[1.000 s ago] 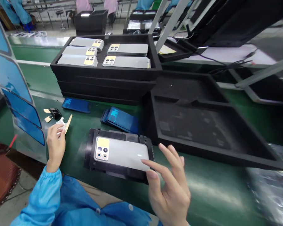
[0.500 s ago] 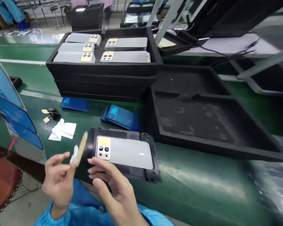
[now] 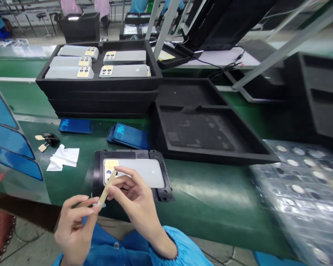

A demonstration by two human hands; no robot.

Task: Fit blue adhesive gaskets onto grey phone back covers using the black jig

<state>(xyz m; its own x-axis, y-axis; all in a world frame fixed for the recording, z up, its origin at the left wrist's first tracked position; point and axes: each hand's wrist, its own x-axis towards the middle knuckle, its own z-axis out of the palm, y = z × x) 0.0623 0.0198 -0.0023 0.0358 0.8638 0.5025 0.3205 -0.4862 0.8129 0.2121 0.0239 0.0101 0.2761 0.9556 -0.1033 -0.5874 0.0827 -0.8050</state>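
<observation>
My left hand (image 3: 78, 225) pinches the lower end of a flat beige stick (image 3: 107, 189), with a bit of white material at its fingertips. The thumb and fingers of my right hand (image 3: 140, 197) close around the stick's upper part. Just behind them, a silver phone back cover (image 3: 148, 173) with a yellow patch and camera rings lies in a black fixture (image 3: 166, 192). My right hand hides part of both. A crumpled white wipe (image 3: 63, 158) lies left of the fixture.
Black trays (image 3: 100, 87) stacked behind hold piles of silver covers. Blue covers (image 3: 131, 136) lie before them, beside another black tray (image 3: 208, 157). A binder clip (image 3: 51, 139) sits at left. A clear sheet with round pieces (image 3: 296, 188) is at right.
My right hand has moved left and closed on the beige stick, which was in my left hand alone. The camera view has turned right, showing more of the bench there.
</observation>
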